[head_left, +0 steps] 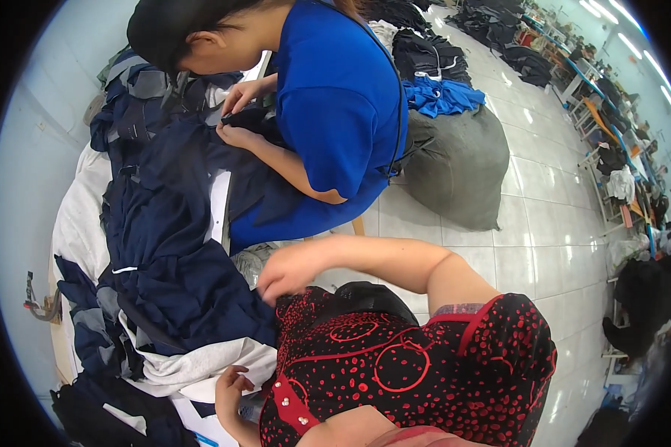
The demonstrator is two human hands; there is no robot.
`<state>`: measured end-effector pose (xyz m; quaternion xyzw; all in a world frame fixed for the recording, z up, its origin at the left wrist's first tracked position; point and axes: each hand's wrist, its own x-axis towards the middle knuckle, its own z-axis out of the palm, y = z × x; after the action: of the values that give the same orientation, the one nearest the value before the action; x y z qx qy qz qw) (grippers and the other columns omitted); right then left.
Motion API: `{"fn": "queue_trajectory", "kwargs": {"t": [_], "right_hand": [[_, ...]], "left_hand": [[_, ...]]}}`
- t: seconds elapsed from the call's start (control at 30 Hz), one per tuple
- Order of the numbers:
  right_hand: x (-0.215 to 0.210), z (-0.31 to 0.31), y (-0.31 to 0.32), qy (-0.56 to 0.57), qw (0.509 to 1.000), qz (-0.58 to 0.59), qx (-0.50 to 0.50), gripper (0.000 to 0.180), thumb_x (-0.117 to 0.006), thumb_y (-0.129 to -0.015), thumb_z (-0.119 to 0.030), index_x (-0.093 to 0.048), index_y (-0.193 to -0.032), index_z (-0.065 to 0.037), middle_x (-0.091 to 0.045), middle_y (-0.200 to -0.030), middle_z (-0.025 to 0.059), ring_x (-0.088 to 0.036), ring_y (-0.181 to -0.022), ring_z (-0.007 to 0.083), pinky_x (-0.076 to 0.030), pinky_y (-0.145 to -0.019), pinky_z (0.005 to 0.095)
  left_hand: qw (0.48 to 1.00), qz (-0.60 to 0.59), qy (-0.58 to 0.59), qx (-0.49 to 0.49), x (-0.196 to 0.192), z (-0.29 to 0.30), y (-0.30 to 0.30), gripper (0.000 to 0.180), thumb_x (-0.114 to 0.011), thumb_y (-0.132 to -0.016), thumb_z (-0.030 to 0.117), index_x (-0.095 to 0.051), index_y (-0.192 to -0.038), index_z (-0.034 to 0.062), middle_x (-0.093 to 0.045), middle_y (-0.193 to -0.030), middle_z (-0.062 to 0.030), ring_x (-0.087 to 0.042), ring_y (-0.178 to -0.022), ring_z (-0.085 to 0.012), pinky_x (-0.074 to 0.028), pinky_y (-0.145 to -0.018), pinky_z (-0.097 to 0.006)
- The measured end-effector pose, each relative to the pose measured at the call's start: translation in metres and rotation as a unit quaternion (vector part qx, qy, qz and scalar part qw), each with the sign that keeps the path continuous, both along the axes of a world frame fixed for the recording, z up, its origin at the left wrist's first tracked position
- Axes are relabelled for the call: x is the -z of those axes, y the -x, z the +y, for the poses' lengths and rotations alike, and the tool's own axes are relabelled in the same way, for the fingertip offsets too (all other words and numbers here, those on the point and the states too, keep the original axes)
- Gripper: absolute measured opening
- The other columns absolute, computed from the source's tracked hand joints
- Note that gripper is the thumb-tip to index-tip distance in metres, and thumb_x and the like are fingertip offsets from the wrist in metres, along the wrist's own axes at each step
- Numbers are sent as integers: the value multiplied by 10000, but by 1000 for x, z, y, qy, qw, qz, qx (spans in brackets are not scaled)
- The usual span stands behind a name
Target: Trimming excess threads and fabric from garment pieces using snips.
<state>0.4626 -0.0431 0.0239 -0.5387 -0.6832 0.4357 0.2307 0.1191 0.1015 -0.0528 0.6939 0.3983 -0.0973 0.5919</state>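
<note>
A heap of navy cloth (201,298) is spread along the table in front of me. My right hand (287,272) hangs by its near edge, fingers bent downward and smeared by motion, so any hold on the cloth cannot be made out. Lower down, my left hand (233,387) has its fingers loosely curved and apart, with nothing visible in them. It is beside a crumpled off-white cloth (201,365) lying partly under the navy pieces. Black cloth (119,413) with a white patch lies at the lower left.
A co-worker in a blue top (335,97) handles a small dark piece at the table's far part. A big grey sack (458,167) with blue cloth (447,95) on top stands on the tiled floor (511,257). Piles of dark cloth (429,56) and rows of worktables are behind.
</note>
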Motion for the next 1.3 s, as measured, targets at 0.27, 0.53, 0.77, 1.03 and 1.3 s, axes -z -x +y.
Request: {"fn": "queue_trajectory", "kwargs": {"t": [0.27,0.53,0.77,1.03,1.3], "right_hand": [[-90,4,40,-268,946,106,-147,164,-478,-864,-181,-569,-927,-60,-600,-752,116,-573,-697,301,-425,-596,391],[-136,13,62,-388,900,11,-200,142,-510,-796,-163,-544,-831,-29,-581,-736,115,-571,-713,306,-434,-596,395],[-156,35,116,-506,826,-15,-247,276,-521,-725,-185,-571,-947,-29,-550,-692,47,-569,-598,199,-456,-546,314],[-173,79,158,-592,738,44,-319,291,-611,-776,-266,-624,-994,-75,-555,-818,4,-516,-755,152,-465,-678,273],[-86,91,110,-200,930,-33,-306,394,-591,-719,-134,-549,-1103,-57,-605,-990,110,-600,-854,262,-463,-740,335]], "left_hand": [[992,126,9,8,123,22,17,311,-524,-838,203,-498,-1061,-12,-588,-913,-167,-585,-828,-256,-458,-748,-320],[989,63,-128,46,220,16,-26,464,-552,-811,289,-439,-1157,0,-539,-1028,-207,-539,-945,-297,-427,-834,-347],[943,126,-234,-201,255,-36,81,605,-576,-788,364,-387,-1241,11,-495,-1130,-243,-500,-1046,-332,-399,-909,-372],[914,113,-119,-371,203,-84,94,824,-567,-744,521,-268,-1344,41,-343,-1298,-275,-345,-1212,-393,-297,-1011,-396],[955,214,-150,-141,136,-70,101,553,-525,-780,450,-523,-1133,24,-544,-1092,-239,-525,-1026,-359,-411,-887,-390]]}}
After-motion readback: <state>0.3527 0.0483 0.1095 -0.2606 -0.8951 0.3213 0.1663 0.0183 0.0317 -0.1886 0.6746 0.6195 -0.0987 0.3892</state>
